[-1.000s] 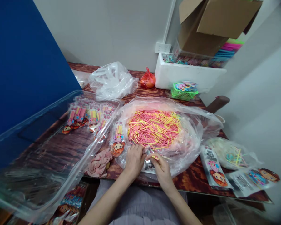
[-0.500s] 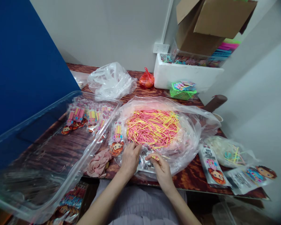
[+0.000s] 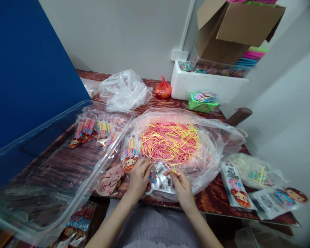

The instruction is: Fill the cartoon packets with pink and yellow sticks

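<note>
My left hand (image 3: 140,176) is closed, its fingertips pinching the edge of a clear and silver printed packet (image 3: 163,179) in front of me. Between the fingers of my right hand (image 3: 182,184) is a small bundle of pink and yellow sticks (image 3: 175,172), their ends showing just above the packet's right side. Just beyond both hands, a heap of loose pink and yellow sticks (image 3: 170,141) lies in a spread clear plastic bag (image 3: 209,165). A filled packet with a cartoon face (image 3: 129,163) lies beside my left hand.
A large clear bin (image 3: 93,175) at left holds several filled packets (image 3: 103,129). A pink cloth (image 3: 110,181) lies by its edge. At right are flat printed packets (image 3: 237,187) and a bag with a few sticks (image 3: 258,172). Behind stand a green basket (image 3: 203,105) and a white foam box (image 3: 209,84).
The packet between my hands shows more of its surface now. My left hand has shifted slightly toward me and my right hand slightly right, still with the sticks. The whole view has moved a little.
</note>
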Tool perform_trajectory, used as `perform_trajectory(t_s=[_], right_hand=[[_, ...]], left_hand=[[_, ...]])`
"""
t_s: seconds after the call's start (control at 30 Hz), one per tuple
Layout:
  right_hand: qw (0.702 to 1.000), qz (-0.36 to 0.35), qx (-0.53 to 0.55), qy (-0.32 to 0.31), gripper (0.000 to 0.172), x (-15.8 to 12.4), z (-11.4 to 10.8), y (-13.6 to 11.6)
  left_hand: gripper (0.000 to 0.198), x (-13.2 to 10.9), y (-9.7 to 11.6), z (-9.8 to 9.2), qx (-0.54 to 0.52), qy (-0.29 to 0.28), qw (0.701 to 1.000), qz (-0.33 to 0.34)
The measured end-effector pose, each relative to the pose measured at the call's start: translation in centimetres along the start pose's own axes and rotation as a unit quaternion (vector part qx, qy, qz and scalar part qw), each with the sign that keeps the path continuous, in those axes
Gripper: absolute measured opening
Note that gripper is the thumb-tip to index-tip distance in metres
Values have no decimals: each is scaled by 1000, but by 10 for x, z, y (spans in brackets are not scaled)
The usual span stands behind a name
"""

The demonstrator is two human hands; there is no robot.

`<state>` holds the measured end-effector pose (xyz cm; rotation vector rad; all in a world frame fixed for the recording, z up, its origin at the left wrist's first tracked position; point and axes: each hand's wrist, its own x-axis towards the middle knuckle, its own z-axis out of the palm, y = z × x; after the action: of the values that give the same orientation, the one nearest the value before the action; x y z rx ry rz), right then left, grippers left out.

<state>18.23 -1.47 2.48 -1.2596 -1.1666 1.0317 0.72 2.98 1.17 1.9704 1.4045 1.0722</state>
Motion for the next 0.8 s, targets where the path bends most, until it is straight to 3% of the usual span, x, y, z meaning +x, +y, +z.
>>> perform_trajectory(t_s=[0.07,0.13,0.23,0.3,0.5,0.7,0.8], right_hand=[[995,12,86,43,11,17,-4,-11],[972,25,228,60,8,39,-6,-26],[912,67,404,16,11,68,-1,-48],[890,95,445,-11,12,77,6,-56],[903,146,400,-60,15,67,22,-44],[930,142,327,-91,18,55,25,-48],[941,153,270,-135,22,52,26,-59]], left_hand=[[22,0,3,-4,-55,-10,998,-21],[21,1,7,-6,-106,-22,994,-34],[21,4,14,-8,-171,-39,984,-44],[22,6,19,-9,-209,-46,975,-60],[23,6,22,-12,-281,-55,948,-136],[22,3,16,-7,-288,-59,946,-133],[20,4,19,-7,-304,-36,943,-128]])
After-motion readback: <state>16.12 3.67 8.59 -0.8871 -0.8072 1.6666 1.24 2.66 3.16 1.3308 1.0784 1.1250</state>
